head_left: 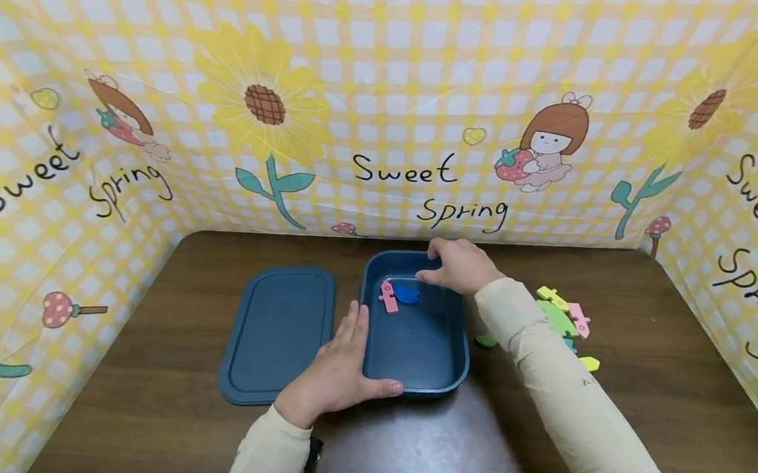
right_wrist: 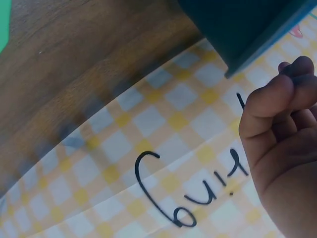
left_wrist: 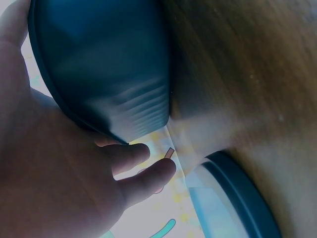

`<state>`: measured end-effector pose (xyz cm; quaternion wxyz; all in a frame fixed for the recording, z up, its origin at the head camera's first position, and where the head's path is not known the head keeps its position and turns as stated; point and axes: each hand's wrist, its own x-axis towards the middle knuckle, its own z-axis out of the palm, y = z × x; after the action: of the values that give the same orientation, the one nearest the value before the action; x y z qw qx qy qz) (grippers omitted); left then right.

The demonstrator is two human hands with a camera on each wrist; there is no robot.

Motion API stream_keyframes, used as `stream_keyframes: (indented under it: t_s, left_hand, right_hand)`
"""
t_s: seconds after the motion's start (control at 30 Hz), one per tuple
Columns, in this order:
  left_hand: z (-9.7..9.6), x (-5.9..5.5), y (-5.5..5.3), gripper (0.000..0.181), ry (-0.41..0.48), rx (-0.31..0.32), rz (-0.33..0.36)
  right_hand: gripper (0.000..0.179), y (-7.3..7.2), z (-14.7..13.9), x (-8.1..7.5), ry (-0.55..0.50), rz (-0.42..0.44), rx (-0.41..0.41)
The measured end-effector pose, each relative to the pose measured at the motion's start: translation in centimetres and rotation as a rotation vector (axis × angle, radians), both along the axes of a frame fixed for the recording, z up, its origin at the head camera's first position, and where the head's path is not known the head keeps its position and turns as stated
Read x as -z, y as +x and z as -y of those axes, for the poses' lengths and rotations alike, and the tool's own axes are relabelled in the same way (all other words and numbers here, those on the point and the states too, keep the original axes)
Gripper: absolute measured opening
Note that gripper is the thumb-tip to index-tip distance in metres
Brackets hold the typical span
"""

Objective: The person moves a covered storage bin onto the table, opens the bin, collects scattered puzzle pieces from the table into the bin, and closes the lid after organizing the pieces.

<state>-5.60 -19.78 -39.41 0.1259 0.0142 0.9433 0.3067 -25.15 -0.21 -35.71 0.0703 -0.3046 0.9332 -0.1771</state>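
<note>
My left hand (head_left: 335,370) lies against the near left side of a dark blue plastic box (head_left: 417,351), its fingers straight along the wall and its thumb over the near rim. The same box (left_wrist: 109,64) fills the top of the left wrist view. Above the box's far right corner is my right hand (head_left: 462,267), fingers curved, a gap between thumb and forefinger, and no object visible in it. In the right wrist view the right hand (right_wrist: 287,119) stands apart from the rim. A pink piece (head_left: 388,297) and a blue piece (head_left: 406,293) lie in the box.
Left of the box lies its flat dark blue lid (head_left: 283,333). Several coloured pieces, including a green piece (head_left: 556,319) and a pink piece (head_left: 579,320), lie right of the box, partly behind the right sleeve. A checked cloth (head_left: 391,81) encloses the wooden table (head_left: 161,368).
</note>
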Motion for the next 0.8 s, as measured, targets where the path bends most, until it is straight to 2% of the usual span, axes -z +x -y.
stream_keyframes:
  t_s: [0.3,0.47,0.8]
  left_hand:
    - [-0.1,0.1,0.1,0.130,-0.009,-0.007,0.000]
    - [-0.1,0.1,0.1,0.129,-0.002,-0.006,-0.010]
    - [-0.1,0.1,0.1,0.130,-0.003,-0.005,-0.002]
  right_hand:
    - [0.028,0.6,-4.4,-0.6,-0.140,0.035,0.015]
    - [0.023,1.3,-7.2,-0.5,-0.145,0.061,0.044]
    - [0.028,2.8,-11.4,1.1,-0.111,0.111,0.059]
